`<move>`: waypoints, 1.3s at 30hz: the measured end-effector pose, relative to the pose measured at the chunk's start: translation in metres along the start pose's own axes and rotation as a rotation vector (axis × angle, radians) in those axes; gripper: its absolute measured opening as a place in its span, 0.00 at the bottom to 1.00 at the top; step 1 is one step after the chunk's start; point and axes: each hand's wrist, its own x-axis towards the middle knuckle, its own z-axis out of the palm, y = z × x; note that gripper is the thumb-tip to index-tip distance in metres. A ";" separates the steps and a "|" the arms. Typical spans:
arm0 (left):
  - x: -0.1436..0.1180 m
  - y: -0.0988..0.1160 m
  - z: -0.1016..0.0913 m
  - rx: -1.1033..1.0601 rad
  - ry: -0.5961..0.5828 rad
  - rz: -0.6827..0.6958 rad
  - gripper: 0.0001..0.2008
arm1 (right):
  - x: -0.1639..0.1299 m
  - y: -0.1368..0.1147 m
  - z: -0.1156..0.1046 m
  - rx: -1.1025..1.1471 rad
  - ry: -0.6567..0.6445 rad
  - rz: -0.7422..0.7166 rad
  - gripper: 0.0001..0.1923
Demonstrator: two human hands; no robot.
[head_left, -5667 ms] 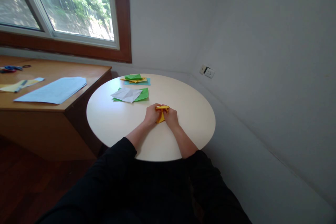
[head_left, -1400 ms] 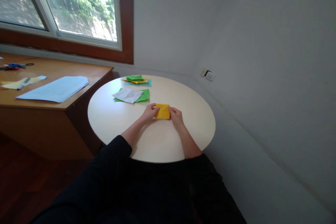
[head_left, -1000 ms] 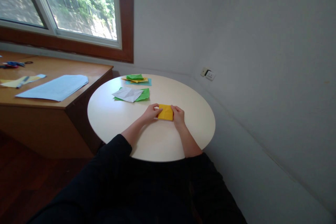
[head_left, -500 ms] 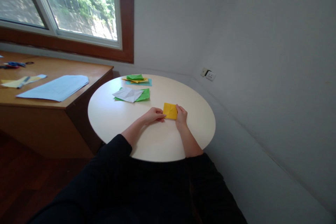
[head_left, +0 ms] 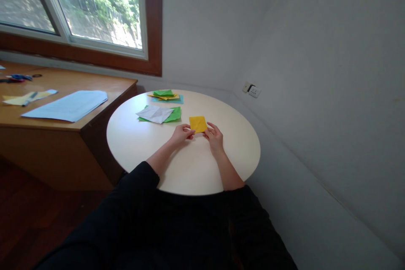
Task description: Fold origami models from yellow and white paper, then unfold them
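A small square of folded yellow paper (head_left: 198, 124) is held between my two hands, over the round white table (head_left: 193, 168). My left hand (head_left: 182, 133) pinches its lower left corner, thumb on the near face. At the lower right corner, my right hand (head_left: 214, 136) grips the paper between thumb and fingers. The fingertips behind the paper are partly hidden. Farther left lie a creased white sheet (head_left: 155, 114) and a green sheet (head_left: 176, 114) partly beneath it.
A pile of green, yellow and blue papers (head_left: 164, 95) lies at the table's far edge. On the wooden desk (head_left: 104, 82) at left are white sheets (head_left: 71, 105), a pen (head_left: 30, 98) and scissors (head_left: 19, 77). A wall socket (head_left: 254, 91) is on the right.
Both hands have shifted the yellow paper a little away from me and to the left. My right hand has moved from its right side down to the lower right corner.
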 end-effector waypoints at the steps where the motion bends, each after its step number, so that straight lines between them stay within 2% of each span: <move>1: 0.000 0.001 0.000 -0.022 0.022 -0.002 0.12 | 0.000 0.000 0.000 0.002 -0.003 0.004 0.17; 4: -0.002 0.003 0.001 -0.059 0.057 0.005 0.24 | 0.000 0.001 0.001 0.016 0.002 0.014 0.11; 8: -0.005 0.005 0.002 -0.063 0.043 0.031 0.40 | 0.001 0.003 0.000 0.006 0.003 0.000 0.13; 13: -0.010 0.008 0.003 -0.079 -0.025 0.042 0.47 | 0.003 0.006 -0.001 -0.034 0.025 -0.025 0.14; 17: -0.009 0.006 0.004 -0.075 -0.051 0.014 0.42 | 0.003 0.006 -0.002 -0.065 0.043 -0.047 0.12; 25: 0.001 0.004 0.004 -0.167 0.059 -0.020 0.19 | 0.005 0.006 -0.002 -0.061 0.092 -0.040 0.09; 30: 0.004 0.003 0.002 -0.203 0.088 0.018 0.14 | 0.006 0.006 -0.002 -0.017 0.111 -0.016 0.11; 35: 0.006 -0.003 -0.001 -0.131 0.074 0.097 0.07 | 0.005 0.005 -0.001 -0.004 0.119 -0.013 0.12; 39: 0.008 -0.008 -0.004 -0.044 0.073 0.147 0.08 | 0.004 0.004 -0.001 -0.023 0.103 -0.031 0.12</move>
